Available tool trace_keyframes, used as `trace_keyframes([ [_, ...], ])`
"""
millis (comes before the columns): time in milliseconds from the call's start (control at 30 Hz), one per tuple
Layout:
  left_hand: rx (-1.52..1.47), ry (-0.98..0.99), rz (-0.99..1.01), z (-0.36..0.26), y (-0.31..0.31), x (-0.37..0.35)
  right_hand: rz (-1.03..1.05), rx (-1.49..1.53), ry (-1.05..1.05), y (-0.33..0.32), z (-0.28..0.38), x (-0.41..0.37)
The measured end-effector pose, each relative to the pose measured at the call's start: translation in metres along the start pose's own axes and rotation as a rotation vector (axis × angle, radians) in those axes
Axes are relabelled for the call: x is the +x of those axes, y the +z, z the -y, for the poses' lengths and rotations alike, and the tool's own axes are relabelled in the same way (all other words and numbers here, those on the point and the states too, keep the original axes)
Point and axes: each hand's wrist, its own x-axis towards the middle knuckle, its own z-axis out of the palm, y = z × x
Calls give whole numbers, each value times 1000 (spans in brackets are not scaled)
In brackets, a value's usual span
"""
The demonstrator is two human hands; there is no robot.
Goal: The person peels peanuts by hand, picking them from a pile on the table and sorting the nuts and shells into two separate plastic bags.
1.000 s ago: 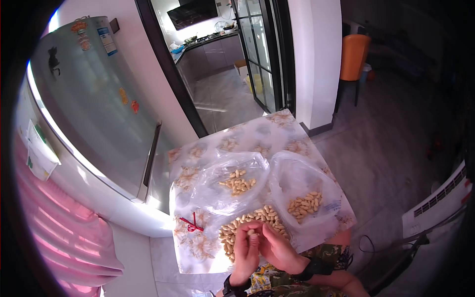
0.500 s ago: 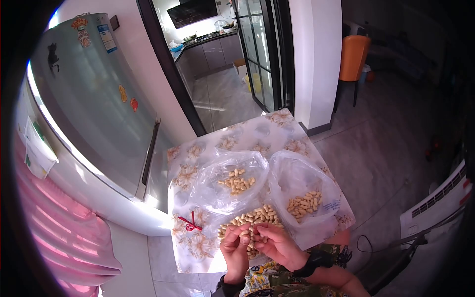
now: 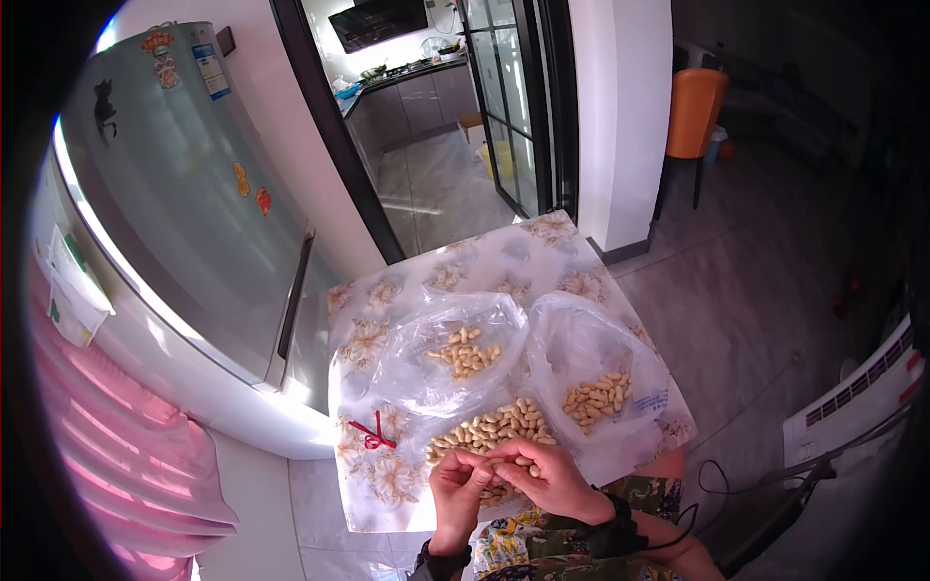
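Observation:
My left hand [image 3: 457, 492] and my right hand [image 3: 554, 481] meet over the near edge of the table, fingertips pinched together. A peanut in its shell [image 3: 492, 465] appears to be held between them, mostly covered by the fingers. Beneath and just beyond the hands lies a heap of unshelled peanuts [image 3: 504, 423], partly hidden by them. Farther back, one clear plastic bag [image 3: 407, 373] lies spread with a small pile of peanuts [image 3: 468, 356] on it. To its right, another plastic bag [image 3: 572, 334] holds more peanuts [image 3: 598, 399].
A red tie [image 3: 373, 433] lies on the left of the flowered tablecloth [image 3: 387, 479]. A fridge [image 3: 194, 213] and a pink curtain [image 3: 126, 436] stand left. Behind the table is a glass-door kitchen entrance [image 3: 504, 107]; an orange chair [image 3: 696, 111] stands back right.
My hands have drawn closer together, the right fingers now folding over toward the left fingertips. The bags and peanut piles look unmoved.

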Motion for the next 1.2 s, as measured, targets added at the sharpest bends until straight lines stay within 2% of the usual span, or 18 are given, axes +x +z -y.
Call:
trace_keyframes([
  [233, 97, -45, 16, -5, 8, -1, -74, -135, -54, -5, -7, -1],
  [300, 45, -73, 5, -2, 6, -1, -79, 124, 89, -3, -11, -1],
  [333, -6, -101, -5, -1, 4, -1, -79, 124, 90, -3, -11, -1],
  [400, -71, -147, -24, -2, 3, 1, -103, 591, 227, -4, -10, 0],
  [433, -136, -192, -44, -2, 3, 2, -103, 591, 227, -3, -8, 1],
  [500, -138, -193, -60, -3, 6, 2, -197, 828, 358, -1, -3, 6],
  [533, -140, -195, -76, -3, 7, 2, -197, 828, 358, -2, -6, 5],
  [600, -146, -192, -59, -2, 7, 1, -51, 608, 251, -3, -13, 3],
  [700, -150, -195, -46, 1, 7, 1, 51, 461, 234, -3, -13, 3],
  [767, -147, -201, -47, 2, 7, 0, 26, 444, 211, 0, -15, 2],
  [833, -18, -166, -16, 2, 6, 0, -1, 427, 188, 0, -14, 1],
  [1200, -26, -169, -7, 2, 8, -1, -59, 354, 174, -3, -12, 0],
])
